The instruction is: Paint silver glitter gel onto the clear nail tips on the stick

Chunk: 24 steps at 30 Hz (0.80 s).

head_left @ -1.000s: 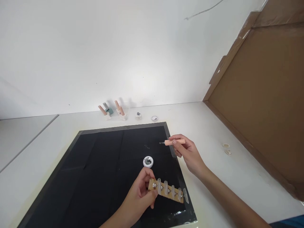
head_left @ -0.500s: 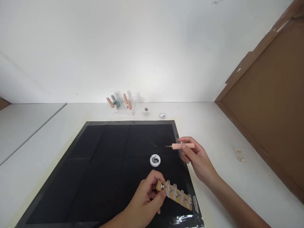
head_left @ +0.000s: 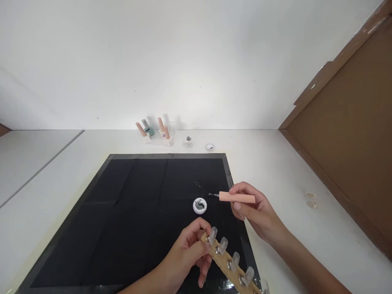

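My left hand [head_left: 190, 249] pinches one end of a wooden nail-tip stand [head_left: 228, 265], a tan strip that carries several clear false nails [head_left: 235, 260] on metal posts. The strip slants down to the right, and its far end leaves the bottom of the view. Between the fingers of my right hand [head_left: 252, 208] lies a pink nail polish brush [head_left: 237, 197], held level with its dark bristle tip pointing left. Just below and left of that tip, a small round white pot [head_left: 200, 206] with silvery contents rests on the black mat [head_left: 134, 224].
Along the wall stand several nail polish bottles [head_left: 167, 134], a small open bottle [head_left: 188, 141] and a white lid [head_left: 210, 147]. Two small pale round pieces [head_left: 311, 200] lie on the white table at right, near a brown cardboard panel [head_left: 346, 134].
The stand in my left hand has turned and come nearer, its far end now lower. My right hand has moved slightly down, with the brush tip shifted left towards the pot.
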{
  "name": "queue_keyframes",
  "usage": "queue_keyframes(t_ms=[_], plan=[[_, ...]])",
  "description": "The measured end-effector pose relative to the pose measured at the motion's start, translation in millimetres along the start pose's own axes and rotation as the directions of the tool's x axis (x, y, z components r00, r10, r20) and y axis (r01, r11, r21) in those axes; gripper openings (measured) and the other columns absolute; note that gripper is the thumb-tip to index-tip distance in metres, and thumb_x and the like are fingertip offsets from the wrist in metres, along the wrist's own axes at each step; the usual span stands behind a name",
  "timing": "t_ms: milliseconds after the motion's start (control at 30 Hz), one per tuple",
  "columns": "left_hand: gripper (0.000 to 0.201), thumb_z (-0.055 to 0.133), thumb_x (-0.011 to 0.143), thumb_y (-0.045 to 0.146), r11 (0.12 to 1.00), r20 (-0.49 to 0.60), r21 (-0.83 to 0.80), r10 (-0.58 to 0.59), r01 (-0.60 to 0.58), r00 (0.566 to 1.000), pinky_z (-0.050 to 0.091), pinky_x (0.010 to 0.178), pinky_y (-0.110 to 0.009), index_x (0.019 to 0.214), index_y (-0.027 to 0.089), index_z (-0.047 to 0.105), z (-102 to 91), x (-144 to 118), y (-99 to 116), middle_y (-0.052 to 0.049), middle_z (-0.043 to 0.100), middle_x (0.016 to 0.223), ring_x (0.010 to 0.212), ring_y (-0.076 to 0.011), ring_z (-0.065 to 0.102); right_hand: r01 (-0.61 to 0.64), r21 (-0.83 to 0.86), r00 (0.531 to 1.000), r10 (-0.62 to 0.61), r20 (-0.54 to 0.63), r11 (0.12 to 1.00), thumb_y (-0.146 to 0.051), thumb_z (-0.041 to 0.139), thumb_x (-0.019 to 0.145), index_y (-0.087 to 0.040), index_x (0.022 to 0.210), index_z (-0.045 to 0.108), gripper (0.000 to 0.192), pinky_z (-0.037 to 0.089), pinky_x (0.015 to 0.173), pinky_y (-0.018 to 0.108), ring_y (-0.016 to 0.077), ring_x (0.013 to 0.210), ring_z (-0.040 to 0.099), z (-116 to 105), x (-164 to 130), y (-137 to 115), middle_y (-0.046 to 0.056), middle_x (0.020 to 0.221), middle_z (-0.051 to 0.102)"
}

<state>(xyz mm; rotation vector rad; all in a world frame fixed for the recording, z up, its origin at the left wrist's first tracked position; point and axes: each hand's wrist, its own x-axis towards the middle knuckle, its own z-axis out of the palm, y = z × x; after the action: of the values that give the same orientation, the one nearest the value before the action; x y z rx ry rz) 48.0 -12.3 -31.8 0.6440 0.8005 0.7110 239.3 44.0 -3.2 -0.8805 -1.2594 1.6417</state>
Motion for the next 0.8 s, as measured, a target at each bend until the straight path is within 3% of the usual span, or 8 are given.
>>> queue_keyframes(t_ms=[133, 300, 500, 800], plan=[[0.032, 0.069, 0.071, 0.042, 0.997, -0.001, 0.078, 0.024, -0.024, 1.000, 0.039, 0.029, -0.012, 0.076, 0.019, 0.047, 0.2, 2, -4, 0.008, 0.051, 0.053, 0.036, -0.0035, 0.043, 0.002, 0.027, 1.000, -0.002, -0.004, 1.000, -0.036, 0.066, 0.082, -0.025, 0.090, 0.063, 0.014, 0.027, 0.049, 0.023, 0.0087, 0.051, 0.035, -1, 1, 3, -0.004, 0.064, 0.047], [0.026, 0.063, 0.075, 0.039, 0.955, -0.095, 0.285, 0.120, -0.088, 0.988, 0.039, 0.032, -0.012, 0.078, 0.020, 0.045, -2.1, 4, -10, 0.011, 0.041, 0.051, 0.036, -0.0023, 0.038, -0.005, 0.012, 1.000, 0.005, -0.011, 1.000, -0.040, 0.067, 0.081, -0.022, 0.087, 0.064, 0.018, 0.027, 0.049, 0.023, 0.0084, 0.051, 0.036, -1, 3, 9, -0.003, 0.061, 0.050], [0.027, 0.061, 0.075, 0.041, 0.952, -0.117, 0.300, 0.095, -0.056, 0.989, 0.039, 0.032, -0.013, 0.078, 0.020, 0.044, -0.9, 5, -7, 0.010, 0.044, 0.057, 0.039, -0.0029, 0.040, -0.007, 0.030, 1.000, 0.007, -0.021, 1.000, -0.042, 0.069, 0.079, -0.021, 0.082, 0.064, 0.021, 0.026, 0.048, 0.021, 0.0071, 0.050, 0.035, -1, 5, 10, -0.004, 0.058, 0.048], [0.037, 0.060, 0.075, 0.053, 0.930, -0.084, 0.352, 0.138, -0.100, 0.987, 0.036, 0.032, -0.011, 0.078, 0.019, 0.045, -1.9, 2, -11, 0.010, 0.041, 0.054, 0.036, -0.0019, 0.038, 0.012, 0.095, 0.999, -0.009, -0.038, 0.995, -0.039, 0.070, 0.079, -0.020, 0.083, 0.064, 0.020, 0.030, 0.047, 0.020, 0.0062, 0.048, 0.037, 1, 8, 10, -0.004, 0.059, 0.051]])
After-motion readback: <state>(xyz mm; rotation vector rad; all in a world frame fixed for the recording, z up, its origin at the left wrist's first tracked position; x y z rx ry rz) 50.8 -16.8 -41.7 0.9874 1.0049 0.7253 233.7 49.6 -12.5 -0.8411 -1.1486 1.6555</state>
